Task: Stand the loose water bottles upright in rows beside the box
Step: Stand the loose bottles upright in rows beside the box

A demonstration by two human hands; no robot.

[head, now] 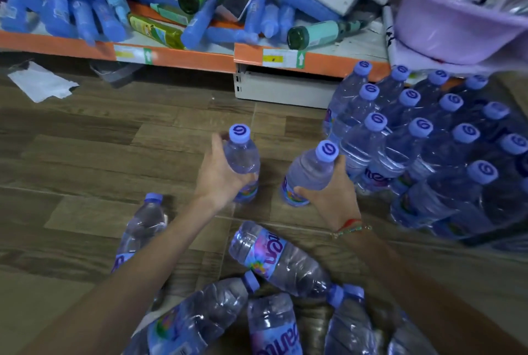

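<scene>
We've got a bottle in each hand over the wood floor (pixel 85 154). Our left hand (pixel 220 174) wraps its fingers round the body of one water bottle (pixel 243 160), held upright w/ cap up; can't tell if its base touches the floor. Our right hand (pixel 334 197) grips a second bottle (pixel 310 173) low on the body, thumb at the label, bottle tilted w/ cap leaning right. Just right of it stands the upright block of bottles (pixel 428 137) in rows, caps up, in front of the orange shelf (pixel 177 60). Loose bottles lie on their sides near us: one (pixel 140 229) left of the left forearm, one w/ label up (pixel 283 260) btwn the forearms, more in a pile (pixel 271 323) at the bottom edge. A lilac basin (pixel 457 31) sits top right.
</scene>
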